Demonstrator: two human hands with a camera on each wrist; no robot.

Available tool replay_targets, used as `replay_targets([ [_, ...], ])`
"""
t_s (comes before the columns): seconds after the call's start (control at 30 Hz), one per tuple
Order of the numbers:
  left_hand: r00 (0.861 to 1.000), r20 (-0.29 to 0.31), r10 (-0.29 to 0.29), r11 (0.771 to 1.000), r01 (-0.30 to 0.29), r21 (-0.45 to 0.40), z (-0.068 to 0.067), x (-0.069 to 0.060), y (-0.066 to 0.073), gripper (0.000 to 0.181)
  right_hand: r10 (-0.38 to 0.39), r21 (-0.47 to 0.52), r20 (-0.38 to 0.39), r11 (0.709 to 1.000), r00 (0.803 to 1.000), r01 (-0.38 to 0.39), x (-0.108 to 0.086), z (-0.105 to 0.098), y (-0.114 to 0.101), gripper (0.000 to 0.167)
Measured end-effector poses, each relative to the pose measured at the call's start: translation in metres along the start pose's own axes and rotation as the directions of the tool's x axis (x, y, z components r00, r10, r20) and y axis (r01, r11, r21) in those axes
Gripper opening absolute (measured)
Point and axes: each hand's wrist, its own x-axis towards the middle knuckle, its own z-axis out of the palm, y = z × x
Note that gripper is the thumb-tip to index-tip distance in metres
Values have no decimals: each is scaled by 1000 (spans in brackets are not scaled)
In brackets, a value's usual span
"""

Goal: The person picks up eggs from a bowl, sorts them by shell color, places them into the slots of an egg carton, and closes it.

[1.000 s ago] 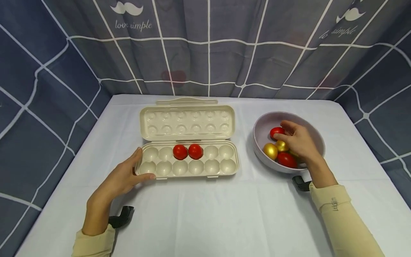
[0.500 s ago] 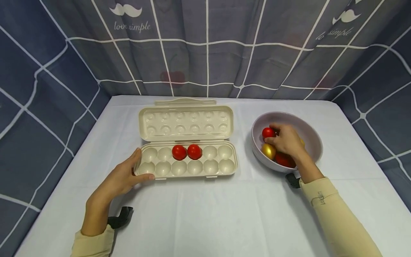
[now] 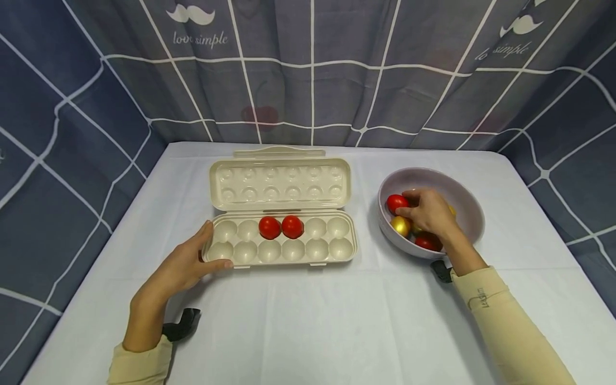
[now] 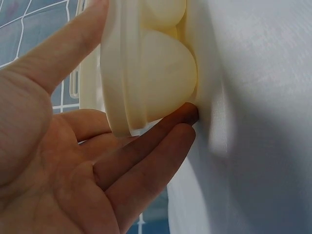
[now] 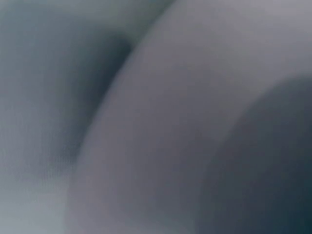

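White cloth covers the counter [image 3: 327, 326]. Left hand [image 3: 180, 267] grips the egg carton [image 3: 282, 262] at its left end. Right hand [image 3: 428, 213]: thumb and fingers at a red egg [image 3: 397, 203], bowl's [image 3: 464, 206] left side; firm pinch unconfirmed. Risk: smooth shell slips under loose pinch. Egg's long axis seemingly left-right; narrow end unclear.

Counter [image 3: 308, 321]: under white cloth [image 3: 368, 299], lightly creased.
Egg carton [image 3: 316, 249]: cream, left of centre, lid [image 3: 281, 182] laid back on far side.
Bowl [image 3: 447, 187]: mauve, upright, right side, apart from carton.
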Motion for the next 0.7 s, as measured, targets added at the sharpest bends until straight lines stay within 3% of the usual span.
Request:
replay_targets([
  [0.2, 1000, 4, -7, 1000, 7, -5, -1, 0, 1, 115, -18, -12, 43, 1000, 999, 18, 0, 1, 1, 52],
  [0.53, 1000, -2, 18, 1000, -18, -8, 1, 0, -2, 115, -52, -21, -7, 998, 999, 52, -4, 2, 2, 51],
  [0.7, 1000, 1, 14, 1000, -14, -12, 1, 0, -2, 116, -79, -7, -73, 997, 994, 79, -7, 1, 3, 48],
])
